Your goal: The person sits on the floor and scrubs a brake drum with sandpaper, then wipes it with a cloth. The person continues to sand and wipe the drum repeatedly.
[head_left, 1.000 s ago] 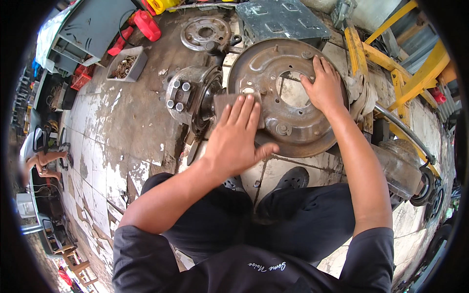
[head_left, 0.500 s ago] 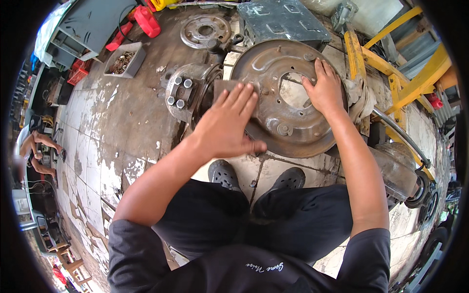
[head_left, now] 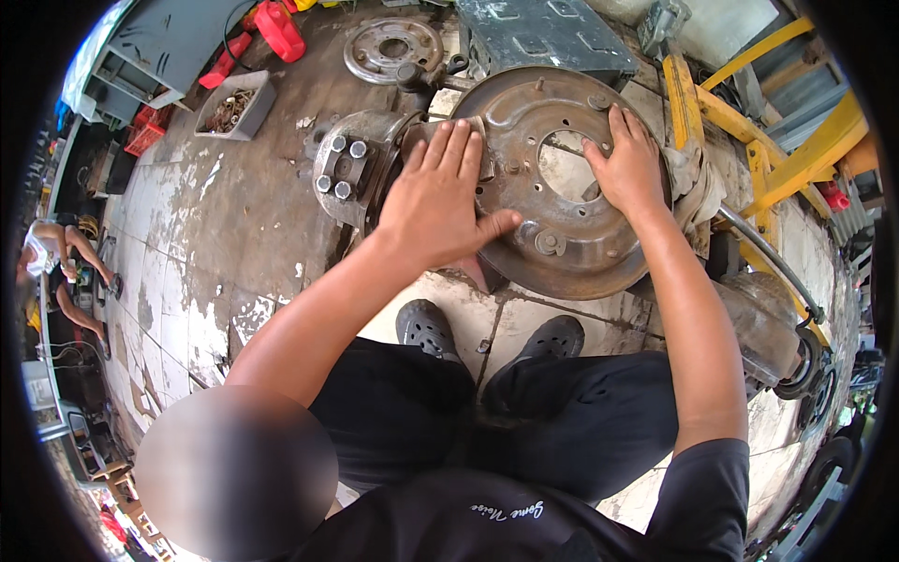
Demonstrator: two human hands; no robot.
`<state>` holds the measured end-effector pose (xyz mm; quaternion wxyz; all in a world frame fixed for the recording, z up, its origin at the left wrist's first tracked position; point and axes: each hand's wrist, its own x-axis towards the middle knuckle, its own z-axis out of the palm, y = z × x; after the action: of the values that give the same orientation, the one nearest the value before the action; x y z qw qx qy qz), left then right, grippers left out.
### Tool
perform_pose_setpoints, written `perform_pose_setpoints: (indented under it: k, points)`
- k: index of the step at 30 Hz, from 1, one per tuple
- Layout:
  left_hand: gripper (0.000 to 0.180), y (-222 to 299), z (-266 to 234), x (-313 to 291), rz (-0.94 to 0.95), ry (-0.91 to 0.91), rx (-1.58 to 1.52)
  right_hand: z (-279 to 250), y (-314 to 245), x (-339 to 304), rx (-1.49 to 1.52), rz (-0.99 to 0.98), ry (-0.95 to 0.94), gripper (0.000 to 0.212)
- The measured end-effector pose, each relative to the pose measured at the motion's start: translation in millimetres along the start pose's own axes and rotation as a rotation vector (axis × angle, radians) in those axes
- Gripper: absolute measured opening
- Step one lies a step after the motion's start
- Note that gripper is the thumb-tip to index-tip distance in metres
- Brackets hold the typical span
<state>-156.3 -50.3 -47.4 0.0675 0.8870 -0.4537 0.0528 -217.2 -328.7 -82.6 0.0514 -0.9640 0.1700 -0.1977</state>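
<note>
A rusty round brake backing plate (head_left: 552, 234) with a large centre hole lies on the stained floor in front of me. My left hand (head_left: 440, 201) rests flat on its left edge, fingers spread and pointing away. My right hand (head_left: 632, 169) presses on the plate's right rim beside the centre hole. Just left of the plate sits a wheel hub (head_left: 348, 173) with several studs. My two dark shoes (head_left: 431, 328) are planted just below the plate.
A second round metal disc (head_left: 391, 49) lies farther back. A grey tray of small parts (head_left: 234, 108) and a red container (head_left: 281, 28) sit at the upper left. A dark metal box (head_left: 543, 33) is behind the plate, a yellow frame (head_left: 749, 122) and an axle housing (head_left: 768, 328) to the right. Another person (head_left: 66, 272) crouches at the far left.
My left hand has slid up and away along the plate's left edge. The right hand stays on the right rim. The view has tilted slightly.
</note>
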Motion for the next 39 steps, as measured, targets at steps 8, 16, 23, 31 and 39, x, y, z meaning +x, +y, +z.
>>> perform_pose_setpoints:
  k: [8,16,23,31,39]
  points:
    - [0.115,27.2,2.9,-15.2,-0.056,-0.008,-0.023,1.3,1.1,-1.9,-0.015,0.016,-0.008,0.070]
    - [0.113,23.6,0.5,-18.3,-0.025,-0.022,-0.026,1.1,0.4,-4.2,-0.021,0.018,-0.023,0.070]
    - [0.106,28.7,-6.9,-26.0,0.105,-0.106,-0.023,1.0,7.4,-0.5,-0.039,0.023,-0.021,0.071]
    - [0.108,43.6,-3.8,-44.9,0.061,-0.114,0.017,2.5,4.9,-1.6,-0.029,0.037,-0.035,0.071]
    - [0.112,30.8,0.0,-29.1,-0.033,-0.055,0.049,0.7,0.9,-2.6,-0.027,0.036,-0.038,0.071]
